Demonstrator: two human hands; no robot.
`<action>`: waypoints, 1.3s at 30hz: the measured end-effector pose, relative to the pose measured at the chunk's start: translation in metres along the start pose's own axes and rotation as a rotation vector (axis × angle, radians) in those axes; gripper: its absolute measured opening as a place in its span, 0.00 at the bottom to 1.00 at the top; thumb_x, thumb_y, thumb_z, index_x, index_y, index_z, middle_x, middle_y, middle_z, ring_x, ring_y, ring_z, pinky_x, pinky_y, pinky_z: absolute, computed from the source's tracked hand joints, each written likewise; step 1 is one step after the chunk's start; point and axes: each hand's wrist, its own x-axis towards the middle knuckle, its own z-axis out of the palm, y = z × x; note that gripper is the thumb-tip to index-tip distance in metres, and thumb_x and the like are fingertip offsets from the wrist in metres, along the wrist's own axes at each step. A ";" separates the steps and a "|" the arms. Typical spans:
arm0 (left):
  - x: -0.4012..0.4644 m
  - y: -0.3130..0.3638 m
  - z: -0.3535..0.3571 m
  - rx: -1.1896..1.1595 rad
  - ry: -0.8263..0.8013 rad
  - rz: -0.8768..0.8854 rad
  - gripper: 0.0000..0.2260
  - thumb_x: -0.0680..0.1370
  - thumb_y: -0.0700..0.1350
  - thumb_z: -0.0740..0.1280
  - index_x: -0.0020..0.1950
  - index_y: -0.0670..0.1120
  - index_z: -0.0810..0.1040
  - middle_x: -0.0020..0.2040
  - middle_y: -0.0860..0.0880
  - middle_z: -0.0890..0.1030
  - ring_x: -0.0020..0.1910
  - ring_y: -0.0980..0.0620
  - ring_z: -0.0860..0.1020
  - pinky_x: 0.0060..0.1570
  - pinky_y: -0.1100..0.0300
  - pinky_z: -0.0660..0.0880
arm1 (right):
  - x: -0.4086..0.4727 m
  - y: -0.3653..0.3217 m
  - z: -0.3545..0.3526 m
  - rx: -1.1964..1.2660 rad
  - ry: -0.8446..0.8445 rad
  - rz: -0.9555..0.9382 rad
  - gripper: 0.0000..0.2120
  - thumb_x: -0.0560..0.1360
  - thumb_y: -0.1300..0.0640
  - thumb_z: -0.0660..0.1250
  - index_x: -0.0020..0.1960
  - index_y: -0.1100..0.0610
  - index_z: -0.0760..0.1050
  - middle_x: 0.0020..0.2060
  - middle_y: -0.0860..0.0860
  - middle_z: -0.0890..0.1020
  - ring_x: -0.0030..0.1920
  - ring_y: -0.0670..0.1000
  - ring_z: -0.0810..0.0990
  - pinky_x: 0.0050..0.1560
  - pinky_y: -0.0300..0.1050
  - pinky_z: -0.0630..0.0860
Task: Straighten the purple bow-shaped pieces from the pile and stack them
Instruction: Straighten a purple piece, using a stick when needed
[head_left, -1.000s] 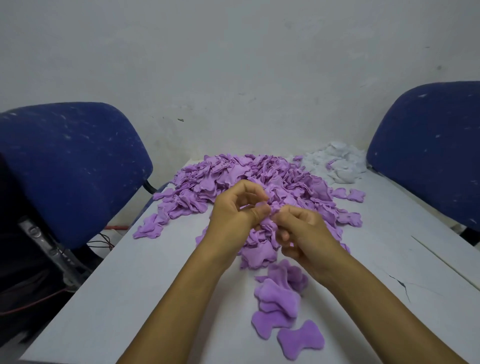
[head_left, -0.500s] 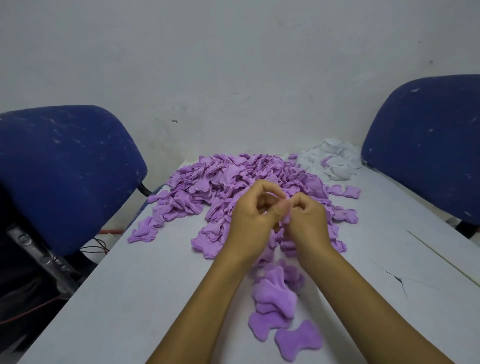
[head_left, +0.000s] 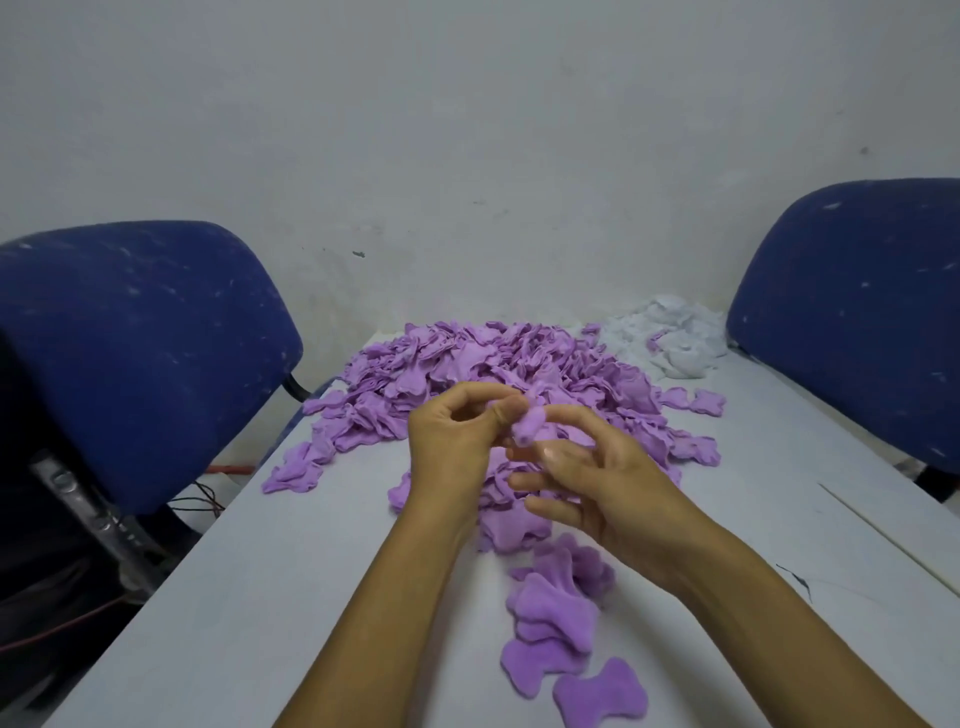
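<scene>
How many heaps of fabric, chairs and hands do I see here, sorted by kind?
Purple heaps: 2, the big pile and the small stack
White heaps: 1, the white pile
Blue chairs: 2, left chair, right chair
Hands: 2, left hand, right hand
Total: 7

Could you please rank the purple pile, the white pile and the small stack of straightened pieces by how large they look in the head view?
1. purple pile, clearly the largest.
2. white pile and stack of straightened pieces: similar; the stack sits nearer the camera, so unranked.
</scene>
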 end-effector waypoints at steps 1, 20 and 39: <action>0.001 -0.001 -0.001 0.005 0.037 0.007 0.06 0.69 0.33 0.75 0.39 0.44 0.82 0.29 0.50 0.81 0.28 0.56 0.78 0.31 0.64 0.76 | 0.000 0.001 -0.001 -0.064 0.010 -0.017 0.10 0.79 0.58 0.65 0.61 0.54 0.75 0.49 0.58 0.85 0.46 0.55 0.85 0.40 0.44 0.82; 0.002 0.000 -0.018 -0.127 -0.467 -0.391 0.15 0.72 0.50 0.71 0.55 0.44 0.83 0.49 0.46 0.82 0.40 0.53 0.77 0.39 0.61 0.76 | 0.009 0.002 -0.006 -0.321 0.274 -0.318 0.05 0.77 0.60 0.69 0.49 0.55 0.83 0.35 0.50 0.83 0.35 0.44 0.79 0.34 0.39 0.78; -0.004 0.014 -0.001 -0.418 -0.757 -0.625 0.15 0.72 0.49 0.69 0.55 0.43 0.84 0.31 0.50 0.64 0.30 0.56 0.61 0.29 0.64 0.55 | 0.008 -0.010 -0.006 -0.271 0.338 -0.397 0.11 0.77 0.63 0.67 0.39 0.52 0.81 0.30 0.50 0.80 0.30 0.47 0.77 0.30 0.42 0.77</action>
